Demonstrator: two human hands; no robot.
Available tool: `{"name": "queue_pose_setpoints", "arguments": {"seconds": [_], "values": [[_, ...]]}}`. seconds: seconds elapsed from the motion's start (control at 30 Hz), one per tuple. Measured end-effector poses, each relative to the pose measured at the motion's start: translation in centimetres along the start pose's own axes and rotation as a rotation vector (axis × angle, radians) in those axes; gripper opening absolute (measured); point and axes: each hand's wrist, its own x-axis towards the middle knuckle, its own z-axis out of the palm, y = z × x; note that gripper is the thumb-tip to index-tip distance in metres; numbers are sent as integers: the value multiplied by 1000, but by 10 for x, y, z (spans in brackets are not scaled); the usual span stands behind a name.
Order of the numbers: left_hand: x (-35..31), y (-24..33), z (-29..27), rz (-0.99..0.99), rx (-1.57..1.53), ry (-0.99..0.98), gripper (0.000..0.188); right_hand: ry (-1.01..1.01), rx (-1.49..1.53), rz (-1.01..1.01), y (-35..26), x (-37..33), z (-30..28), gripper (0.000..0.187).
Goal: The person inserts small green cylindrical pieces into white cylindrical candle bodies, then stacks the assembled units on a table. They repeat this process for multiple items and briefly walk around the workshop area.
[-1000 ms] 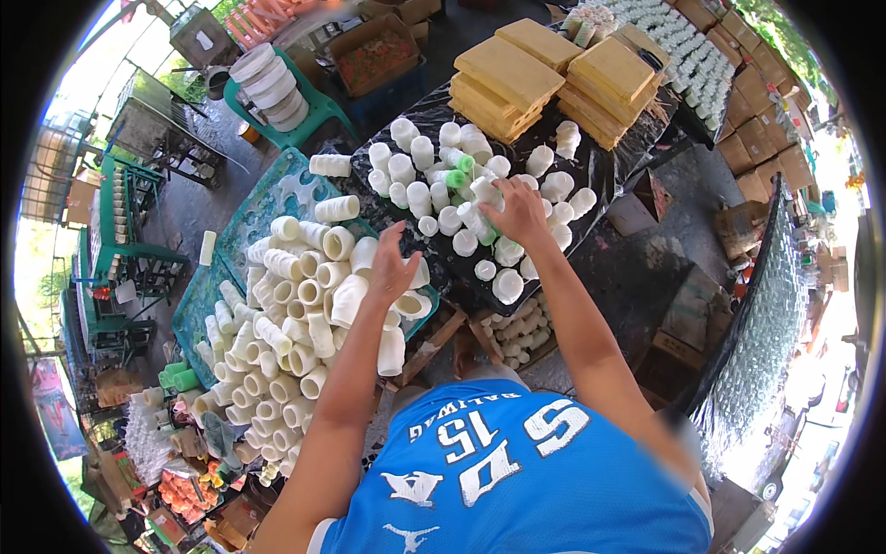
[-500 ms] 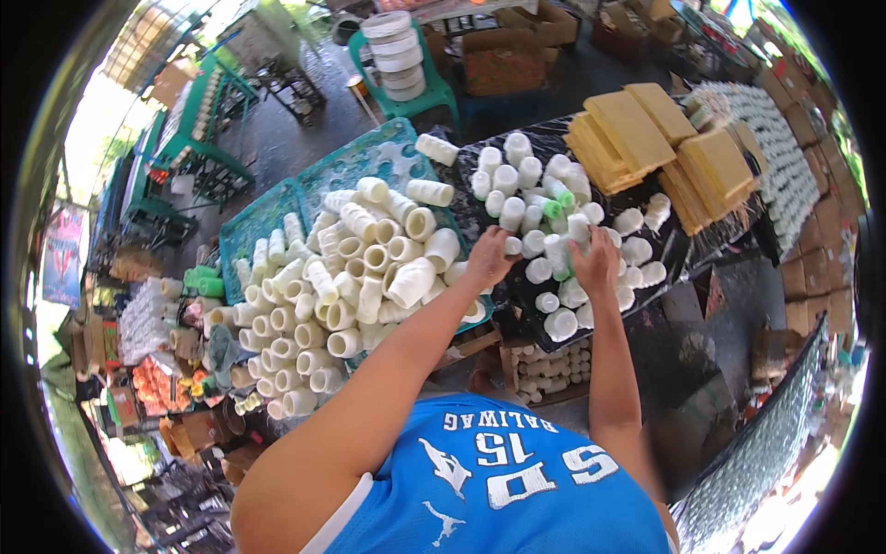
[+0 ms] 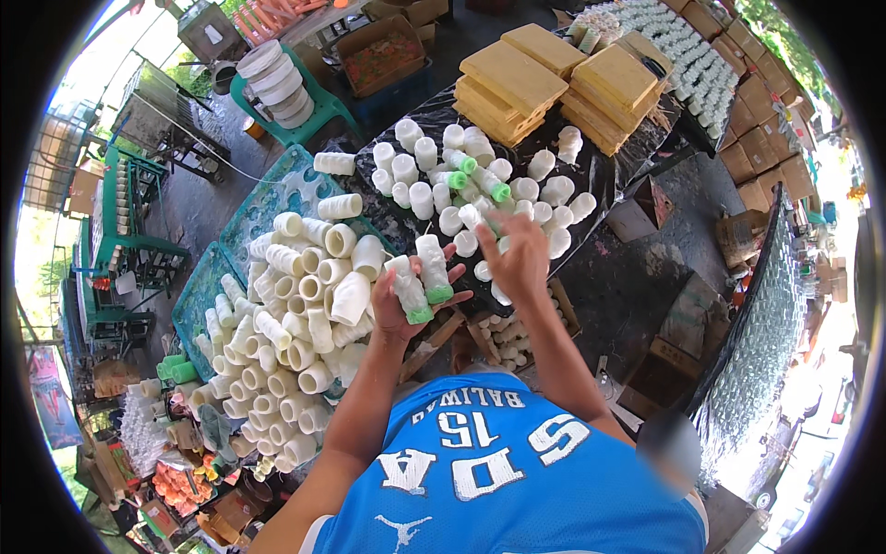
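Two white candles with green ends, a nearer candle (image 3: pixel 409 288) and a farther candle (image 3: pixel 431 263), lie side by side in my left hand (image 3: pixel 391 309). Its palm is turned up and the fingers curl around them. My right hand (image 3: pixel 519 263) hovers over the near side of a group of white candles (image 3: pixel 449 220) on the black-covered table. Its fingers are blurred but look apart, with nothing visible in them. Several green-ended candles (image 3: pixel 499 191) lie among the white ones.
Many cream hollow tubes (image 3: pixel 300 305) are heaped on a teal perforated tray (image 3: pixel 293 185) to the left. Stacked yellow slabs (image 3: pixel 517 78) stand at the table's far side. A green chair (image 3: pixel 323 102) holds white rolls (image 3: pixel 277 83). Below the table edge sits a box of white pieces (image 3: pixel 508 340).
My left hand has drawn back from the group toward my body and turned up, now with two green-ended candles. My right hand has lifted off the candles. The whole view has shifted.
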Motion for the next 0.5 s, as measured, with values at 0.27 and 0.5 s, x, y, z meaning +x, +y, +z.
{"name": "queue_pose_setpoints", "arguments": {"seconds": [0.27,0.5], "values": [[-9,17,-4,-97,189,-42,94,-471,-632,453,81,44,22,77],[-14,23,-31,-33,129,13,105,-154,286,502,91,13,6,60]]}}
